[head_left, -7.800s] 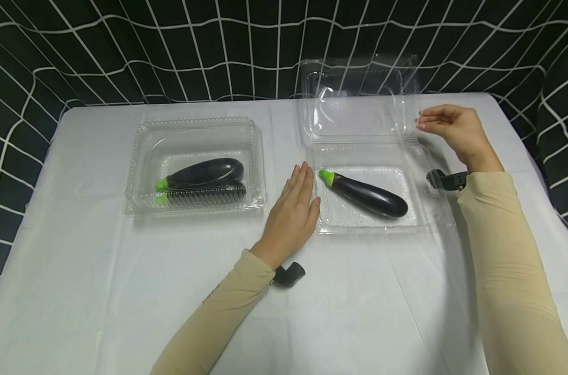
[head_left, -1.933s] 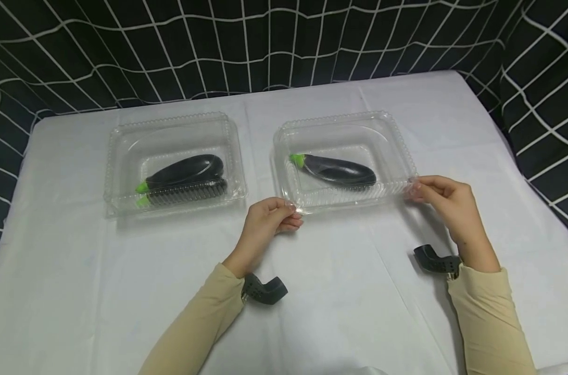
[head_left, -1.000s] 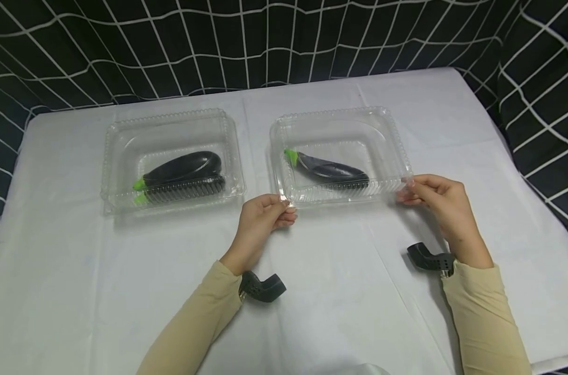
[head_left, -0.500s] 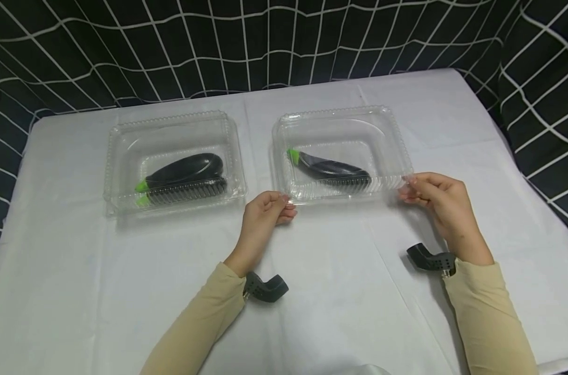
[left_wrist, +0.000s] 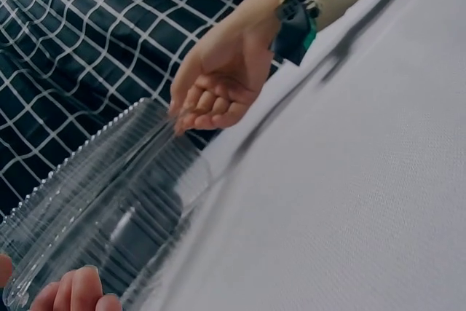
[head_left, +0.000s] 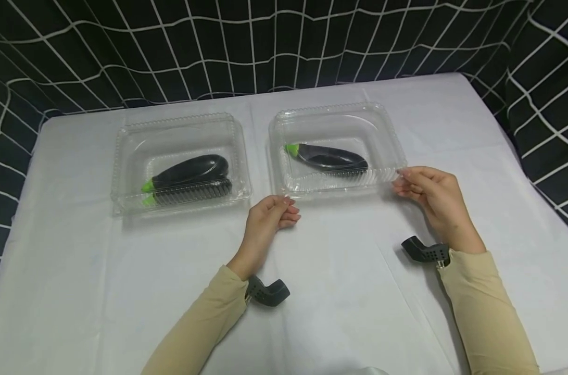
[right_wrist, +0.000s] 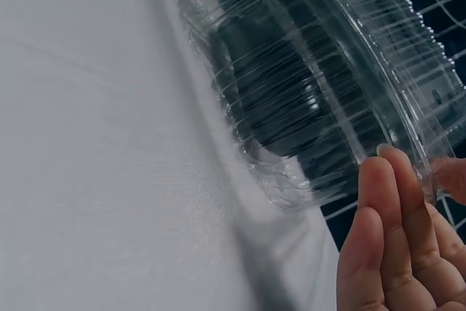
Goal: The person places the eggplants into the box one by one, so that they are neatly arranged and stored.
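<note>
A clear plastic clamshell box (head_left: 312, 183) stands on the right with its lid down. Inside it lies one dark eggplant (head_left: 332, 158) with a green stem end. My left hand (head_left: 265, 224) pinches the box's front left corner between thumb and fingers. At the front right corner, my right hand (head_left: 431, 200) pinches the rim; the right wrist view shows the fingers (right_wrist: 397, 216) below the rim and the thumb at the far side. To the left stands a second lidded clamshell box (head_left: 180, 135) holding two eggplants (head_left: 190, 170), one partly behind the ribbed front wall.
A white cloth (head_left: 340, 291) covers the table. Black fabric with white netting (head_left: 284, 47) rises behind the back edge and along both sides. Each wrist carries a dark camera mount (head_left: 267, 291). A narrow gap separates the two boxes.
Earlier the right box's lid stood up, with my left hand beside it and my right hand at the lid. The lid is now down, both hands pinch front corners, and the box sits slightly farther back.
</note>
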Demonstrator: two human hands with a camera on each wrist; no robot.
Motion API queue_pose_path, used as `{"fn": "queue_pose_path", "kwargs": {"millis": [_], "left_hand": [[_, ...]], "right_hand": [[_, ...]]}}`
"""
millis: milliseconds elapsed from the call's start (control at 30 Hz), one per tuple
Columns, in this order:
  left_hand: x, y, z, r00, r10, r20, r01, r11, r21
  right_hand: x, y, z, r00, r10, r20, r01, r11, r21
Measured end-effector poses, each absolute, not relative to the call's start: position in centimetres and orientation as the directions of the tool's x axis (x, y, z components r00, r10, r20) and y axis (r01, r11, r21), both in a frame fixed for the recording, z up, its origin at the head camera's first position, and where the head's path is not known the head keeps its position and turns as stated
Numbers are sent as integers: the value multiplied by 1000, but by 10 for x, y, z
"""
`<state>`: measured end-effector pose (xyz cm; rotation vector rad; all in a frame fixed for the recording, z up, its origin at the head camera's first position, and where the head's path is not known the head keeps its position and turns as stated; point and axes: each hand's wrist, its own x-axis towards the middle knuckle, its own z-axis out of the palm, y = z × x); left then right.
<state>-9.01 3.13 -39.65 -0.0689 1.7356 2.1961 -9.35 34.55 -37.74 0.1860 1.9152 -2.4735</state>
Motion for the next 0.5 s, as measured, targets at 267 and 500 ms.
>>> {"fn": "queue_pose_path", "kwargs": {"millis": [267,500], "left_hand": [[-87,25,-400,-938,276,-208,-259,-164,952],[-86,20,-399,-936,293,-196,-248,-154,956]], "right_hand": [[-110,342,-380,-995,30,-90,78,-278,-957],[-123,336,-381,-996,14,-89,82,-275,-958]]}}
